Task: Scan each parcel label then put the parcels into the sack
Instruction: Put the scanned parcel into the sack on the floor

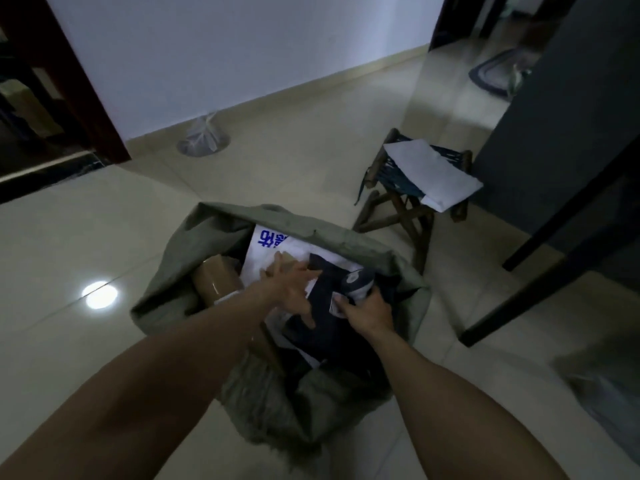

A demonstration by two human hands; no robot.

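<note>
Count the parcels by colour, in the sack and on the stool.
White: 2, the printed parcel in the sack and the plain parcel on the stool
Brown: 1, the cardboard box
Dark: 1, the dark parcel
Total: 4 plainly seen; others may be hidden.

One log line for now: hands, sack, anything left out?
sack: open | left hand: spread, touching dark parcel | right hand: grips dark parcel | white parcel: on stool, outside sack
</note>
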